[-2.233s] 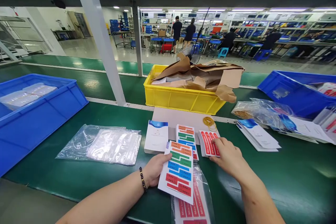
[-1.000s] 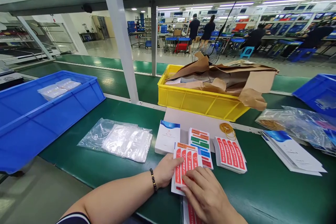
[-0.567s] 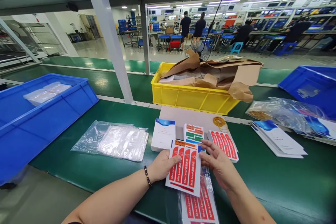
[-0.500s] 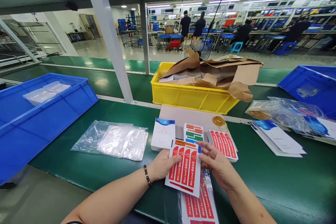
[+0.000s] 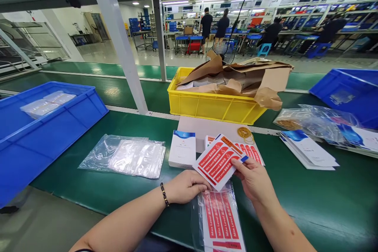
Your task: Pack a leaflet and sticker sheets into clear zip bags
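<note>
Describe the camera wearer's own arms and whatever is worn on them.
The left forearm is bare except for a bracelet of round dark beads with some gold-coloured ones; a sliver of apparent dark sleeve shows below. The right forearm is bare. No gloves show.

White post (image 5: 118, 43), wire fan (image 5: 226, 50), light-blue stool (image 5: 264, 50), red bin (image 5: 194, 45), two standing people (image 5: 206, 23) in dark tops

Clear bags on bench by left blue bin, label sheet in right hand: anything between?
Yes: in the head view, a white booklet stack with a blue band, between the clear bags and the Max/Min Level label sheet.
</note>
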Available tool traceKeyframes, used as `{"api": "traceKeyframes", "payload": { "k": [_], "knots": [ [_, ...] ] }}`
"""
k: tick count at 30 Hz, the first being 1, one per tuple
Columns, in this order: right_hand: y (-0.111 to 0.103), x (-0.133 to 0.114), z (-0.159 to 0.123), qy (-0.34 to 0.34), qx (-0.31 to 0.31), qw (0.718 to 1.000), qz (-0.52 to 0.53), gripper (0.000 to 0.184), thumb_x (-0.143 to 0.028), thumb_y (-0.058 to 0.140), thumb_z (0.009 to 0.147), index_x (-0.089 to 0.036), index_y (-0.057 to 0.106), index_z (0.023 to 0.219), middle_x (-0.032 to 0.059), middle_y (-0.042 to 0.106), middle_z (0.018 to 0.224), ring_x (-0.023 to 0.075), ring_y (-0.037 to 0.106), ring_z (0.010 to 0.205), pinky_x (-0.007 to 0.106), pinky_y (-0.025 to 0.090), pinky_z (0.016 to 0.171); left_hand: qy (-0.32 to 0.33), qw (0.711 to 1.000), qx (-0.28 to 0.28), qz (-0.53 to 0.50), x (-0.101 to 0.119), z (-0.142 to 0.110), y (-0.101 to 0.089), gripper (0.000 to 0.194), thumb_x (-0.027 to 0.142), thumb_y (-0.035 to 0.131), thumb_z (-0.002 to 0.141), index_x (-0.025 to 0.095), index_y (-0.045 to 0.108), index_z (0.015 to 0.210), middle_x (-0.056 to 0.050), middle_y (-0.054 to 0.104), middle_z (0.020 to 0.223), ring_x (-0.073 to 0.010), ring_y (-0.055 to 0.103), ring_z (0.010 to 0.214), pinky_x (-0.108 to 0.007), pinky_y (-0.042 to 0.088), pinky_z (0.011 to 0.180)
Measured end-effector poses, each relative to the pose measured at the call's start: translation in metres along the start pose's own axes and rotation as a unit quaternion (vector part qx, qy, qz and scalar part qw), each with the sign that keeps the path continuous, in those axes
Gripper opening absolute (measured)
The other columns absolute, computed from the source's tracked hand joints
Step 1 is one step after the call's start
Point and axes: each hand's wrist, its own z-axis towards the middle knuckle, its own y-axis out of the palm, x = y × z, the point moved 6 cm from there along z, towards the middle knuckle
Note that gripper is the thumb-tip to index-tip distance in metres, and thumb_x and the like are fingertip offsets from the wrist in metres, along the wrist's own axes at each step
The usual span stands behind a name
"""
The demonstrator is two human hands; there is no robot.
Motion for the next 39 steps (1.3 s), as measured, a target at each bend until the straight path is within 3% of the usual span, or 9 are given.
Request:
{"api": "traceKeyframes", "payload": {
  "k": [6, 11, 17, 21, 24, 26, 29, 33, 39],
  "knots": [
    [-0.005, -0.001, 0.001, 0.0, -0.026, 0.998, -0.056, 0.031, -0.03, 0.073, 0.059, -0.015, 0.063, 0.084, 0.0054, 0.068, 0.077, 0.0176, 0.062, 0.065, 0.029, 0.052, 0.058, -0.051, 0.993, 0.103, -0.027, -0.006, -0.001, -0.011, 0.011, 0.022, 0.056, 0.074, 0.014, 0.065, 0.074, -0.002, 0.057, 0.076, -0.0118, 0.051, 0.072, -0.022, 0.039, 0.067],
    [0.012, 0.005, -0.005, 0.034, -0.107, 0.99, -0.08, 0.03, -0.031, 0.071, 0.063, -0.014, 0.061, 0.085, 0.0058, 0.067, 0.075, 0.0183, 0.062, 0.067, 0.032, 0.051, 0.063, -0.058, 0.985, 0.154, -0.043, -0.009, -0.002, -0.014, 0.006, 0.019, 0.06, 0.07, 0.014, 0.063, 0.067, -0.002, 0.048, 0.08, -0.0108, 0.047, 0.072, -0.021, 0.038, 0.064],
    [0.027, 0.012, -0.015, 0.004, -0.16, 0.978, -0.135, 0.062, -0.035, 0.061, 0.072, -0.026, 0.034, 0.127, 0.0028, 0.063, 0.082, 0.0165, 0.06, 0.07, 0.032, 0.05, 0.063, -0.067, 0.977, 0.195, -0.049, -0.009, -0.005, -0.017, 0.008, 0.021, 0.059, 0.071, 0.015, 0.062, 0.067, 0.0, 0.045, 0.072, -0.0103, 0.045, 0.068, -0.022, 0.036, 0.064],
    [0.042, 0.005, -0.026, -0.071, -0.265, 0.908, -0.316, 0.025, -0.036, 0.056, 0.076, -0.021, 0.064, 0.094, 0.0065, 0.061, 0.091, 0.0187, 0.056, 0.084, 0.032, 0.045, 0.076, -0.039, 0.969, 0.232, -0.078, -0.005, -0.007, -0.022, 0.008, 0.02, 0.057, 0.073, 0.015, 0.061, 0.069, -0.002, 0.049, 0.08, -0.0116, 0.048, 0.074, -0.023, 0.037, 0.067],
    [0.062, 0.0, -0.042, -0.115, -0.397, 0.828, -0.379, 0.022, -0.036, 0.052, 0.079, -0.02, 0.069, 0.079, 0.0057, 0.056, 0.098, 0.0183, 0.051, 0.093, 0.031, 0.039, 0.085, -0.019, 0.965, 0.243, -0.099, -0.003, -0.008, -0.022, 0.007, 0.019, 0.057, 0.073, 0.014, 0.061, 0.069, -0.004, 0.051, 0.087, -0.0128, 0.049, 0.079, -0.023, 0.038, 0.069],
    [0.066, -0.001, -0.046, -0.115, -0.424, 0.811, -0.387, 0.024, -0.036, 0.05, 0.081, -0.021, 0.068, 0.083, 0.0047, 0.055, 0.095, 0.0162, 0.051, 0.089, 0.03, 0.04, 0.083, -0.017, 0.962, 0.251, -0.109, -0.003, -0.008, -0.022, 0.008, 0.019, 0.057, 0.073, 0.014, 0.06, 0.067, -0.004, 0.051, 0.086, -0.0129, 0.05, 0.08, -0.024, 0.038, 0.071],
    [0.061, 0.002, -0.042, -0.096, -0.388, 0.825, -0.399, 0.027, -0.037, 0.045, 0.083, -0.02, 0.066, 0.087, 0.0034, 0.056, 0.078, 0.0141, 0.053, 0.075, 0.028, 0.043, 0.072, -0.04, 0.955, 0.248, -0.159, -0.008, -0.007, -0.021, 0.008, 0.022, 0.059, 0.072, 0.014, 0.059, 0.076, -0.003, 0.053, 0.083, -0.012, 0.05, 0.078, -0.024, 0.038, 0.071],
    [0.044, 0.005, -0.032, -0.053, -0.306, 0.884, -0.349, 0.031, -0.036, 0.05, 0.08, -0.021, 0.058, 0.106, 0.0058, 0.059, 0.092, 0.0184, 0.055, 0.086, 0.031, 0.044, 0.077, -0.129, 0.938, 0.198, -0.253, -0.021, -0.005, -0.012, 0.024, 0.027, 0.064, 0.067, 0.013, 0.055, 0.084, -0.001, 0.054, 0.073, -0.0098, 0.049, 0.065, -0.022, 0.039, 0.063],
    [0.037, 0.014, -0.028, 0.009, -0.272, 0.91, -0.312, 0.034, -0.035, 0.059, 0.073, -0.018, 0.056, 0.103, 0.0019, 0.058, 0.078, 0.0161, 0.056, 0.073, 0.026, 0.045, 0.064, -0.14, 0.952, 0.203, -0.183, -0.022, -0.006, -0.014, 0.019, 0.03, 0.057, 0.071, 0.012, 0.056, 0.069, -0.001, 0.056, 0.068, -0.0101, 0.049, 0.064, -0.022, 0.039, 0.061]
  ]
}}
